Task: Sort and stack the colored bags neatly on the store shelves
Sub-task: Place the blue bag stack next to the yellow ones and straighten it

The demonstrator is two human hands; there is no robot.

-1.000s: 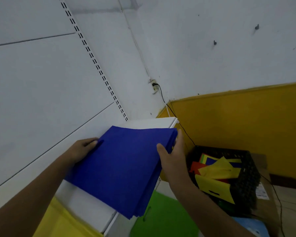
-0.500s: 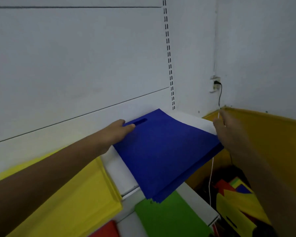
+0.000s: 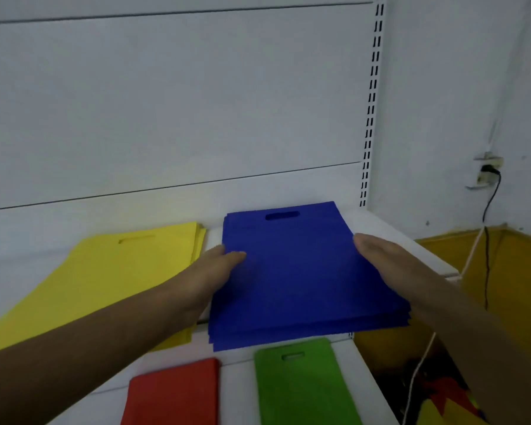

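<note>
I had the stack of blue bags [image 3: 301, 271] lying flat on the upper shelf [image 3: 405, 240], its handle cut-out toward the back panel and its front edge hanging a little past the shelf lip. My left hand [image 3: 218, 268] lay against the stack's left edge, thumb on top, fingers fairly straight; my right hand [image 3: 387, 259] pressed flat along the right edge, fingers extended, gripping nothing. I judged I was squeezing from both sides to square the pile. The yellow bags [image 3: 120, 271] sat just beside it, apart, keeping colours separate. Red bags [image 3: 175, 394] and green bags [image 3: 301, 384] lay on the lower shelf [image 3: 236, 388].
</note>
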